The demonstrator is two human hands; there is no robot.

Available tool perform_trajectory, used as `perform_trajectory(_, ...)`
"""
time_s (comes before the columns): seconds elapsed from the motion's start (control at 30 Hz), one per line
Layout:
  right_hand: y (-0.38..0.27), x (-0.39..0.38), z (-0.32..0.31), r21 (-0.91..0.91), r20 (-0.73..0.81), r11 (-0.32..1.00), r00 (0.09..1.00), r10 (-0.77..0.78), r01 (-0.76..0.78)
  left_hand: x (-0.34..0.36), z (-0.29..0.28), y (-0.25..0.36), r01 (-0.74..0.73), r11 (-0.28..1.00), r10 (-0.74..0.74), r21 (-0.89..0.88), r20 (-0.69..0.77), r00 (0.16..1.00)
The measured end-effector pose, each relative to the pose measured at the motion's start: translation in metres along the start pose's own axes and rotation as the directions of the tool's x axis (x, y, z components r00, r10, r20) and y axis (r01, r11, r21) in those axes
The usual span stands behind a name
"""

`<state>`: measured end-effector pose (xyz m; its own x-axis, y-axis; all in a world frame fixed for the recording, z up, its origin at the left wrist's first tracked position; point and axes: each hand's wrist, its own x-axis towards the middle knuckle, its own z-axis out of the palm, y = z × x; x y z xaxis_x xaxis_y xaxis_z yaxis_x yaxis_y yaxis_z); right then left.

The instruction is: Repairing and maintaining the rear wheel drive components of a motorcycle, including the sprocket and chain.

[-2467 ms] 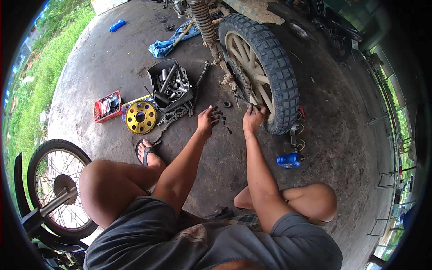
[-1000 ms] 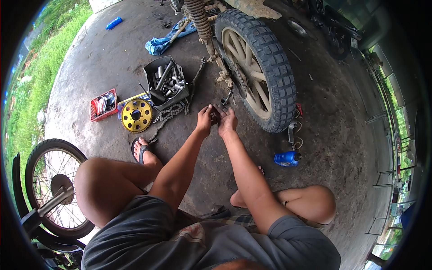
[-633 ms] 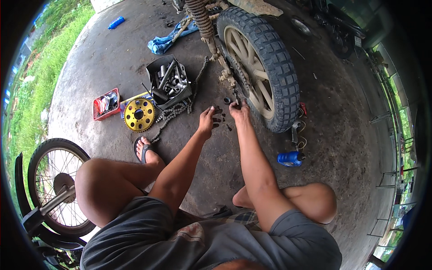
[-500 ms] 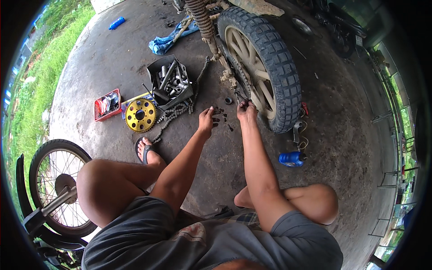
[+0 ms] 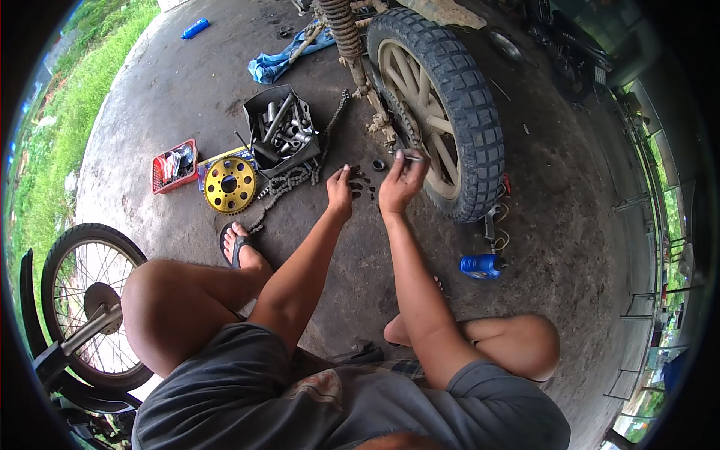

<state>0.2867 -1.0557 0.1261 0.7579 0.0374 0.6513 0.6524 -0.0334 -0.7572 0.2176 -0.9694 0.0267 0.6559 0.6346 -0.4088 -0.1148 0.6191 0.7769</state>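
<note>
My right hand [image 5: 403, 182] is raised beside the motorcycle's knobbly wheel [image 5: 465, 97]. Its fingers close on a thin metal piece [image 5: 409, 157], too small to name. The chain [image 5: 405, 120] on the wheel's near side runs just beyond this hand. To the left, my left hand [image 5: 340, 193] hovers over dark oily spots on the floor, its blackened fingers apart and nothing seen in them. Between and beyond both hands lies a small dark ring-shaped part [image 5: 379, 164].
A grey bin of sockets and tools [image 5: 281, 131] stands front left, with a loose chain [image 5: 289, 182], a gold sprocket [image 5: 229, 184] and a red basket [image 5: 175, 166] nearby. A blue bottle [image 5: 481, 266] lies at right. Another spoked wheel [image 5: 90, 304] stands at my left.
My right hand has pulled back from the wheel's chain side toward me, with the thin metal piece in its fingers. My left hand has shifted slightly left.
</note>
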Motion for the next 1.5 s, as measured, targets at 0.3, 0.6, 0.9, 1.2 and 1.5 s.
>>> perform_trajectory(0.3, 0.043, -0.068, 0.013, -0.343, 0.633, 0.859, 0.582, 0.51, -0.379, 0.03, -0.063, -0.007, 0.007, 0.89, -0.217, -0.456, -0.41, 0.886)
perform_trajectory(0.6, 0.103, -0.005, -0.049, 0.851, 0.251, -0.11, 0.213, 0.944, -0.513, 0.002, -0.025, -0.006, 0.154, 0.976, -0.159, -0.155, -0.02, 0.987)
perform_trajectory(0.9, -0.012, -0.006, -0.011, 0.19, 0.022, 0.924, 0.942, 0.334, -0.332, 0.017, 0.017, 0.022, 0.149, 0.921, -0.11, -0.359, 0.128, 0.986)
perform_trajectory(1.2, 0.05, -0.072, 0.009, -0.197, 0.601, 0.675, 0.456, 0.656, -0.711, 0.037, -0.07, 0.022, -0.059, 0.808, -0.138, -0.587, -0.285, 0.948)
perform_trajectory(1.5, 0.027, 0.018, -0.028, 0.772, -0.031, 0.278, 0.403, 0.914, -0.571, 0.015, -0.003, 0.022, 0.213, 0.973, -0.191, -0.088, 0.206, 0.96)
